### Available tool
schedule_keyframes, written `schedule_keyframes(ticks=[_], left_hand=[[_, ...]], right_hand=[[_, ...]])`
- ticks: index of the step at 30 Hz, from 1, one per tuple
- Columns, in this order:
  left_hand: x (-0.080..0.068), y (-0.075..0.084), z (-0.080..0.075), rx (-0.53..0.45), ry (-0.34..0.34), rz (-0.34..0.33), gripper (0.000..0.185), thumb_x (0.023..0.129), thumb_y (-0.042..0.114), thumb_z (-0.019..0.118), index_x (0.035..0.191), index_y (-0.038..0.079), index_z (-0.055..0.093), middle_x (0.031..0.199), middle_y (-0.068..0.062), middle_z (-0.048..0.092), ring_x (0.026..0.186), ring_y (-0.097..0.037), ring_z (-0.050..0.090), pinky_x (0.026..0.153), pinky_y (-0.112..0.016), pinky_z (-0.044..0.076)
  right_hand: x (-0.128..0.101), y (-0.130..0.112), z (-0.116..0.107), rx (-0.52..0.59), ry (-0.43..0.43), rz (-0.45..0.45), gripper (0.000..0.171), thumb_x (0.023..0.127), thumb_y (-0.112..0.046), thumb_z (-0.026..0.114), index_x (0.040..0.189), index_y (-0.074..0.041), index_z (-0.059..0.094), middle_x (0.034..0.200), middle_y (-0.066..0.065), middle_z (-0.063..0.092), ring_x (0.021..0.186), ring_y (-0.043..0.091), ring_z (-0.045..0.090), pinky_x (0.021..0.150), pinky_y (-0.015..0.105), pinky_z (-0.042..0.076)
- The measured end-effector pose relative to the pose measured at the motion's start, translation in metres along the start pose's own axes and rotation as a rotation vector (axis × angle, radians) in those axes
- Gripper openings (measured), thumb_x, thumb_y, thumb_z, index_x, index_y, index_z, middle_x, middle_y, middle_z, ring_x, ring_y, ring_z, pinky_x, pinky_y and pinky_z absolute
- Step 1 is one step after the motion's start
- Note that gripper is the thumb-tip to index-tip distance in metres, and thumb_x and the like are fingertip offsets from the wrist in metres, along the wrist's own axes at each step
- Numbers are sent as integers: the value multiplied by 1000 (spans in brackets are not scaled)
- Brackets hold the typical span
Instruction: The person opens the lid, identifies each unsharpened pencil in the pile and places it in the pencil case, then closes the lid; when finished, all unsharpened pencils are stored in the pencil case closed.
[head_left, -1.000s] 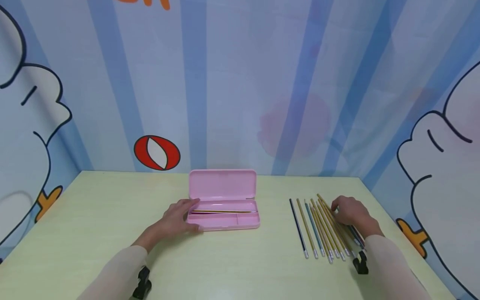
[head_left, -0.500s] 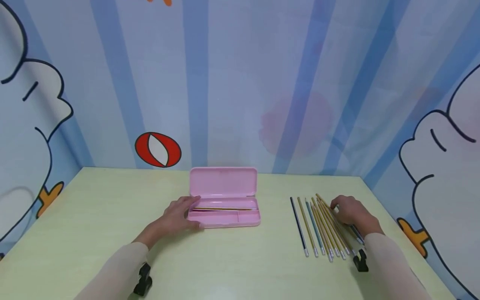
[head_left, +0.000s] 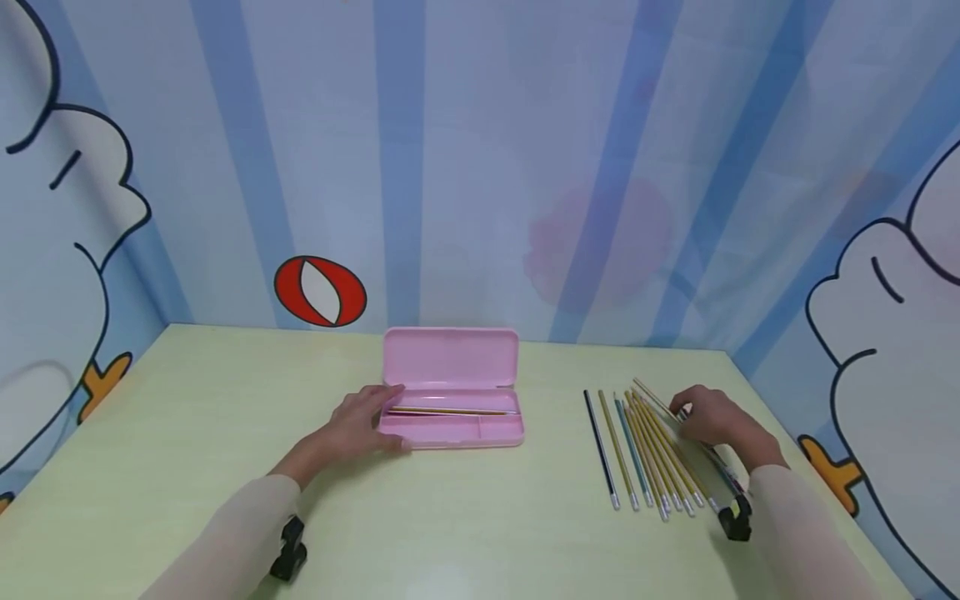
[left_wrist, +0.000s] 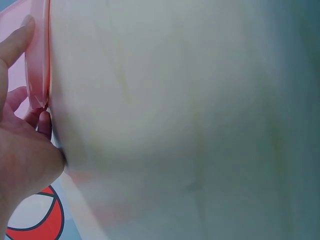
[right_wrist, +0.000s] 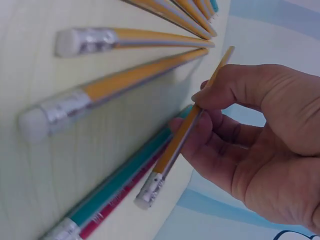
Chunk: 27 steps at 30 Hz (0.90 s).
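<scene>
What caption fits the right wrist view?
Right hand pinches a yellow pencil above a teal pencil on the table.

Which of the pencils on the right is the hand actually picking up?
The yellow pencil pinched in the right hand; its eraser end is lifted, while the other pencils lie flat.

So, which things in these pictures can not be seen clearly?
- Pink plastic pencil case, left wrist view: blurred and cut off by the edge.
- Pencils lying inside the case, head view: too small to count.
- Yellow wooden pencil in the right hand: its tip is hidden behind the fingers.
</scene>
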<state>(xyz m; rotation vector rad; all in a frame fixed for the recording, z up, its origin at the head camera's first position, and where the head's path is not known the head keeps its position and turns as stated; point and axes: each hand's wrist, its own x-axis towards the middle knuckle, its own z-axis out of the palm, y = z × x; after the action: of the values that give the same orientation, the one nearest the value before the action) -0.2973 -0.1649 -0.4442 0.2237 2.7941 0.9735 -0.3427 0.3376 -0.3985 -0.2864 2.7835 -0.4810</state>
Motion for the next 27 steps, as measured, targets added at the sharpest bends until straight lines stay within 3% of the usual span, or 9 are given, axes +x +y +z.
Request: schedule_keyframes(ticks=[3,6,11,16,21,27], left_hand=[[0,0,0,-2,1,-1,86,73,39,74,145,22,30,146,-12,31,131,-35,26,98,-62,35],[0,0,0,-8,-2,-5,86,73,39,74,145,23,30,146,-11,30,131,-35,25,99,-62,34],[1,-1,0,-14,-5,-8,88,73,41,74,146,25,28,147,-9,28,131,-34,25,99,-61,35],[2,-1,0,-8,-8,8,87,73,41,74,146,24,28,147,-11,29,130,-34,25,98,-61,35],[1,-2,0,-5,-5,20,87,73,41,74,145,22,29,146,-12,31,130,-35,26,98,-62,35],[0,-3,0,6,1,22,88,72,42,74,145,22,29,145,-13,31,128,-36,27,98,-61,35]], right_hand=[[-2,0,-3,42,-25,-19,38,77,5,49,114,3,58,89,14,57,46,12,39,43,28,36],[-4,1,-6,80,-45,-19,35,78,5,52,113,5,57,91,18,57,48,12,45,43,28,42],[-8,2,-10,174,-57,-4,40,85,1,56,122,11,49,100,25,60,66,18,61,55,32,54],[-10,4,-10,286,-63,16,45,89,-1,54,130,12,40,97,22,63,75,22,63,61,38,54],[-10,6,-9,337,-48,-38,47,90,-3,54,132,12,38,93,20,64,75,25,64,64,38,55],[-10,8,-9,472,-84,-118,52,91,-8,54,134,13,33,104,27,62,86,29,66,72,39,56]])
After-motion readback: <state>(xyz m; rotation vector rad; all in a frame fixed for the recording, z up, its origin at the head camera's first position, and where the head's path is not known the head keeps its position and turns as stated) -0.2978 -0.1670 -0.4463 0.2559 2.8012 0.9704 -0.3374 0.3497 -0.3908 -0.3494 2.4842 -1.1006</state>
